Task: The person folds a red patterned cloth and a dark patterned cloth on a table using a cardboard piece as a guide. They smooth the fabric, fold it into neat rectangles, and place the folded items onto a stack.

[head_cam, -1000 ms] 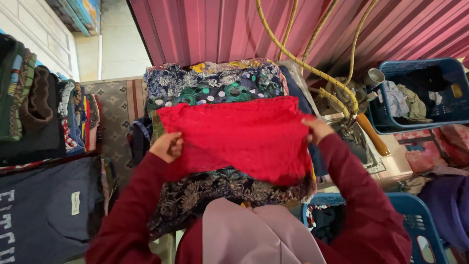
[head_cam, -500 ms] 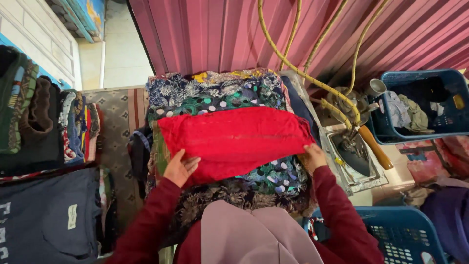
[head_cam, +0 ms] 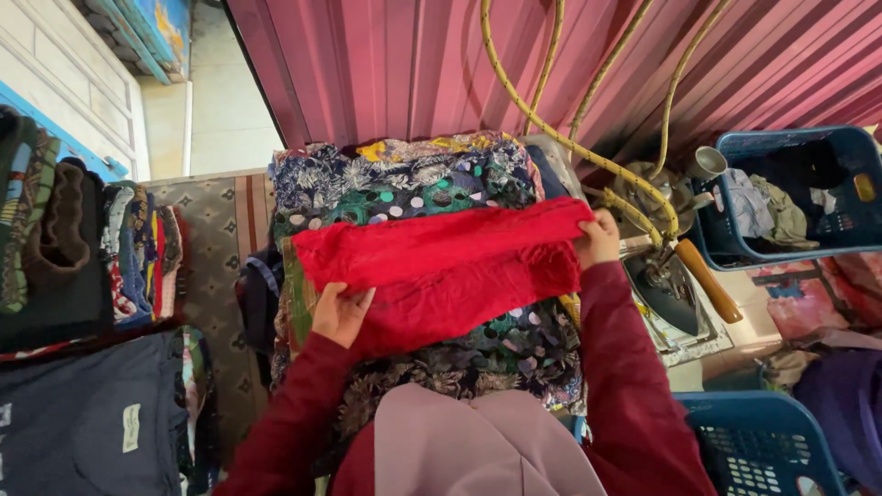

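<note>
A red knitted cloth (head_cam: 441, 271) lies folded into a long strip across a table covered with patterned fabrics (head_cam: 413, 174). My left hand (head_cam: 338, 312) presses on the strip's lower left part, fingers spread over it. My right hand (head_cam: 597, 237) grips the strip's right end at the table's right side. Both arms wear dark red sleeves. A pink head covering (head_cam: 478, 450) fills the bottom middle of the view.
An iron (head_cam: 675, 285) with a brown handle rests on a stand to the right, under yellow hoses (head_cam: 570, 138). Two blue plastic baskets (head_cam: 827, 234) (head_cam: 763, 441) stand at right. Stacked folded clothes (head_cam: 83, 248) sit at left. A red corrugated wall (head_cam: 413, 64) is behind.
The red cloth has been folded narrower, from a broad rectangle into a long strip. My right hand moved up to the strip's right end; my left hand stayed on its lower left.
</note>
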